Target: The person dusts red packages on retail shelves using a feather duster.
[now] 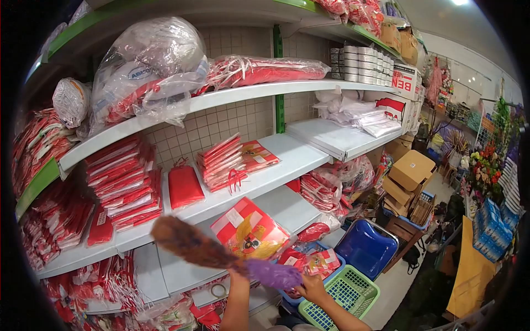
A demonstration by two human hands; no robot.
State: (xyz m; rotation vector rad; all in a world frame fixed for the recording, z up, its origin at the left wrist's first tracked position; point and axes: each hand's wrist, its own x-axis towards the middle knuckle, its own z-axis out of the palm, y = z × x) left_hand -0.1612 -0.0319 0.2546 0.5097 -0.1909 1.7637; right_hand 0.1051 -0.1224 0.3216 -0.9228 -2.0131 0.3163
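My right hand [312, 289] is closed around the purple end of a feather duster [193, 243]. The duster's brown, fluffy part points left, blurred by motion. Behind it, a flat red plastic packet [251, 227] with a yellow eagle print and a white label tilts towards me in front of the lower shelf. My left hand [238, 275] is at the packet's lower edge and seems to grip it; the duster covers most of its fingers. Above, on the middle shelf, lie a stack of red-and-white packets [222, 164] and a similar eagle packet [260, 155].
White shelves [298, 160] carry folded red and white goods [124, 182] and a large plastic bag [149, 71]. Below on the right stand a green basket [361, 289], a blue basket with packets [337, 262] and a blue plastic chair back [367, 245]. Cardboard boxes [411, 168] stand beyond.
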